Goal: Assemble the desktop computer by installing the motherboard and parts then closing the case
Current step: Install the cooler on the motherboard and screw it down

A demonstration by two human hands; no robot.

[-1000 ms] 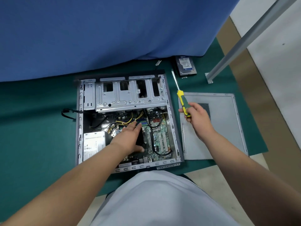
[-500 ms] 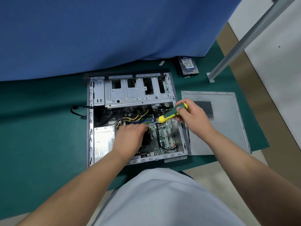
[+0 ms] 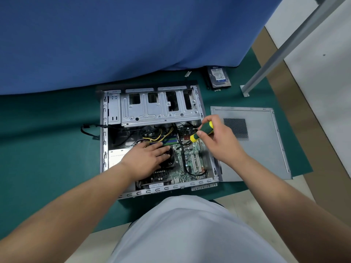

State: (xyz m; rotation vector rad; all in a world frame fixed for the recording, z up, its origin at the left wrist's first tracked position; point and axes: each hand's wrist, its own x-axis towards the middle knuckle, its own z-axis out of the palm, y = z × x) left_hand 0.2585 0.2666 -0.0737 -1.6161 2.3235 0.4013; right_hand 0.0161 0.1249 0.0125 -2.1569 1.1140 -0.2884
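**Inspector A:** Where does the case stand?

**Inspector B:** The computer case (image 3: 152, 114) lies open on its side on the green mat (image 3: 47, 149), centre of view. The motherboard (image 3: 191, 158) sits inside it, in the lower right part. The drive cage (image 3: 159, 109) fills the case's 12 o'clock end. The power supply (image 3: 115, 156) is at 9 o'clock of the board, partly hidden by the left forearm.

**Inspector A:** The hands?

**Inspector B:** The left hand (image 3: 146, 158) lies flat, fingers straight and spread a little, pressing on the black cooler fan (image 3: 171, 158). The right hand (image 3: 218, 139) grips the green and yellow screwdriver (image 3: 201, 131), fingers curled round the handle. The shaft slants down toward 8 o'clock, the tip at the board just beside the fan's upper right corner. Whether the tip sits in a screw I cannot tell.

**Inspector A:** Loose parts?

**Inspector B:** The side panel (image 3: 256, 149) lies flat at 3 o'clock of the case, its near edge touching the case wall. A hard drive (image 3: 218, 76) rests at 1 o'clock, near the blue cloth (image 3: 114, 38). A black cable (image 3: 89, 130) trails out of the case at 9 o'clock. A metal post (image 3: 284, 48) slants across the upper right.
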